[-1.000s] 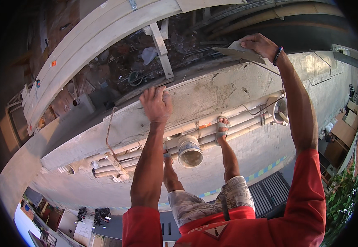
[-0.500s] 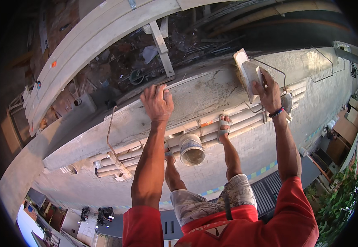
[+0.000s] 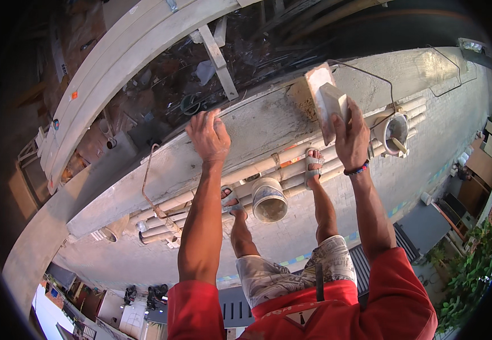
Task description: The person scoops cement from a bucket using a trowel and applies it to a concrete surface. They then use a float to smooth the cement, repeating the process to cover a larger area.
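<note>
Float [image 3: 319,93] held in the right hand [image 3: 352,136], over the middle-right stretch of a long concrete ledge [image 3: 257,126]. Right fingers and thumb are closed around the block handle [image 3: 334,101]; the board is tipped steeply across the ledge, its flat face turned left toward a brownish patch. Gripping by the block presumably spares the knuckles and leaves that face free.

Left hand [image 3: 209,136] lies at the far edge of the ledge, fingers loosely bent and a little apart, thumb off to the side, no tool in it. Placement reads as a brace for the body, since both sandalled feet [image 3: 314,163] stand on the pole [image 3: 291,153] scaffold in front of the ledge. Contact is hard to judge from overhead, both for the left fingertips and for the board.

Surroundings: a bucket [image 3: 269,203] sits between the feet, within reach of either hand. A second pail [image 3: 394,135], stick handle jutting out, is near the right wrist. Obstructions: a bent wire [image 3: 392,85] arches just right of the float, a second wire [image 3: 459,71] further along; a rusty rod [image 3: 148,173] rises left of the left forearm. Beyond the ledge, a wooden strut [image 3: 217,59] crosses a dark, littered recess.
</note>
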A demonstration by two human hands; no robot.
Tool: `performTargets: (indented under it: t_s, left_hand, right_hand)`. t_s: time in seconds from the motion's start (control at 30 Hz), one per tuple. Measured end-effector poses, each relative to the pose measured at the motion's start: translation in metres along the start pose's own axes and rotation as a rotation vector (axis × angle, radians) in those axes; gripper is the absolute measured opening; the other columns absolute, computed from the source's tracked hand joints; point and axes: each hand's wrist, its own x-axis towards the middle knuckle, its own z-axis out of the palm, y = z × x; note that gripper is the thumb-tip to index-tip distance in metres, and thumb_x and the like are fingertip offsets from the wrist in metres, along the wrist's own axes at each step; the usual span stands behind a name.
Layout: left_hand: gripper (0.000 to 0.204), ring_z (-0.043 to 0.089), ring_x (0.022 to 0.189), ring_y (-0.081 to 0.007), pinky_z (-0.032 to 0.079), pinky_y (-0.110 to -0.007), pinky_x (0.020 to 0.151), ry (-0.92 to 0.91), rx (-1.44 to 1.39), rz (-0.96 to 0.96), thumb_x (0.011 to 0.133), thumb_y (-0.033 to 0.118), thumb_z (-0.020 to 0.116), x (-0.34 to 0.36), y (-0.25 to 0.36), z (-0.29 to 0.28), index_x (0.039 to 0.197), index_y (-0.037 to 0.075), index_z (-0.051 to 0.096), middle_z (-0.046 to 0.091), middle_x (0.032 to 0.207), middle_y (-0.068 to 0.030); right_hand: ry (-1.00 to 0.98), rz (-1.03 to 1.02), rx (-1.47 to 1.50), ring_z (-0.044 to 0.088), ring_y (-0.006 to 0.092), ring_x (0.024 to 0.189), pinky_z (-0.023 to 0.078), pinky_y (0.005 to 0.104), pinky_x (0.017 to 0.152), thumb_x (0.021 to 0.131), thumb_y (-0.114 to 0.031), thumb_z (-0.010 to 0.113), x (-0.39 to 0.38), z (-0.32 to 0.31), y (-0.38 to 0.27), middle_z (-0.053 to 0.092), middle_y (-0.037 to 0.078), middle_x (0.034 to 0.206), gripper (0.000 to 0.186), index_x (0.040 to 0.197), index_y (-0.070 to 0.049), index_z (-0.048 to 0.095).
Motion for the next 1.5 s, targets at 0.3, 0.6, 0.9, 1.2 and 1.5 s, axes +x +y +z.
performTargets:
  t_s: [0.3,0.6,0.9,1.2,1.5]
  left_hand:
    - [0.026,0.057,0.097,-0.0295,0.038,-0.044,0.091,0.029,0.036,0.014,0.085,0.015,0.051,-0.002,-0.009,0.009,0.104,0.012,0.069,0.063,0.095,-0.0079]
    - [0.025,0.057,0.098,-0.0296,0.038,-0.044,0.090,0.030,0.033,0.026,0.086,0.017,0.050,0.004,-0.001,0.010,0.103,0.011,0.069,0.064,0.096,-0.0081]
    - [0.025,0.056,0.099,-0.0296,0.038,-0.045,0.090,0.068,0.047,0.028,0.087,0.018,0.049,-0.001,-0.017,0.016,0.101,0.012,0.068,0.064,0.096,-0.0079]
    - [0.031,0.058,0.104,-0.0272,0.039,-0.042,0.093,0.019,0.095,0.013,0.091,0.021,0.044,0.004,-0.010,0.016,0.104,0.014,0.070,0.067,0.102,-0.0053]
    - [0.030,0.057,0.104,-0.0318,0.036,-0.044,0.094,0.076,-0.051,0.058,0.090,0.019,0.046,-0.001,-0.019,0.016,0.112,0.011,0.064,0.066,0.104,-0.0109]
  right_hand:
    - [-0.250,-0.220,-0.011,0.058,0.0408,0.096,0.050,0.0468,0.085,0.089,-0.021,0.060,-0.036,0.056,-0.026,0.062,0.024,0.106,0.047,0.129,0.003,0.051]
    - [0.217,0.115,-0.240,0.066,0.0428,0.094,0.052,0.0464,0.082,0.088,-0.020,0.061,0.004,-0.021,0.060,0.066,0.027,0.105,0.044,0.124,0.005,0.054]
    - [-0.167,-0.217,-0.062,0.058,0.0402,0.098,0.049,0.0468,0.086,0.090,-0.017,0.060,-0.072,0.063,0.000,0.061,0.022,0.110,0.046,0.130,0.001,0.049]
    - [0.224,-0.078,-0.202,0.062,0.0428,0.095,0.050,0.0461,0.086,0.089,-0.018,0.059,0.032,0.019,0.048,0.064,0.027,0.107,0.042,0.125,0.004,0.054]
    - [-0.238,-0.248,0.156,0.060,0.0394,0.100,0.051,0.0434,0.086,0.087,-0.013,0.060,-0.055,0.053,-0.029,0.062,0.023,0.110,0.046,0.129,0.002,0.051]
